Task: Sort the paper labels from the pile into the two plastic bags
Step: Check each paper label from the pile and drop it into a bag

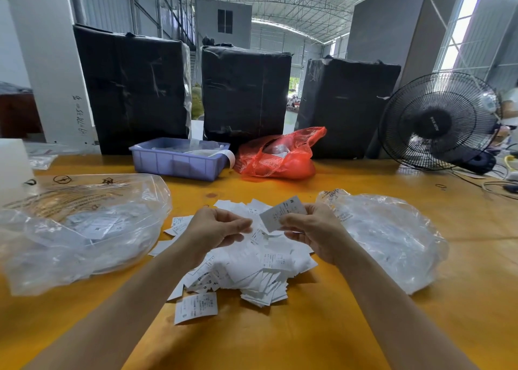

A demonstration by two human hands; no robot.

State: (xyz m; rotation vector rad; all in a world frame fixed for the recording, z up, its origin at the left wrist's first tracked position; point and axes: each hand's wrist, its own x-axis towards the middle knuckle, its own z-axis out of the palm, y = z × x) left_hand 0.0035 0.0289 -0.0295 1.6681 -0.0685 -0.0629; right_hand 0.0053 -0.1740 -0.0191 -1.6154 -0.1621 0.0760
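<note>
The right hand (311,229) is pinching one label (283,214) between thumb and fingertips, holding it tilted above the pile (252,260) — the loose heap lying on the yellow table (322,327) between both forearms. The left hand (215,229) is hovering just beside it with fingers curled, and whether it is gripping anything cannot be told. One clear bag (78,229) is lying left of the pile with labels showing inside, the other bag (392,238) right of it. Behind are sitting a blue tray (179,162), a red bag (280,153) and a fan (437,123).
</note>
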